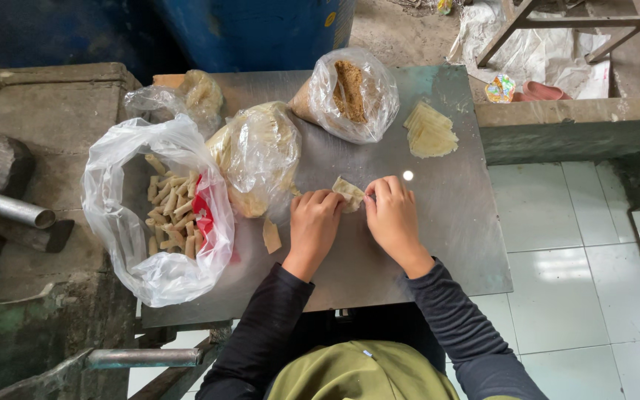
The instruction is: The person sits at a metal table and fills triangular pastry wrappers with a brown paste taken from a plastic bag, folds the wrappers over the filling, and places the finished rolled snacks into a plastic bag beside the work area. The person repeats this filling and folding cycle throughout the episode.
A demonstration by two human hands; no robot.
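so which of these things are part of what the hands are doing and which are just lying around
In use:
- left hand and right hand folding a pale wrapper
- stack of wrappers
- bag of brown filling
- open bag of finished rolls

Lying about:
- metal pipe
- blue drum
- pink dish

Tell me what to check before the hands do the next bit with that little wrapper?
1. Wrapper held by both hands: ok, left hand and right hand pinch it.
2. Filling inside the wrapper: cannot tell, fingers cover it.
3. Spare wrappers within reach on the metal table: ok.
4. Bag of brown filling open: cannot tell.
5. Big bag open for finished rolls: ok.
6. Loose piece beside the left hand, clear of the table edge: ok.
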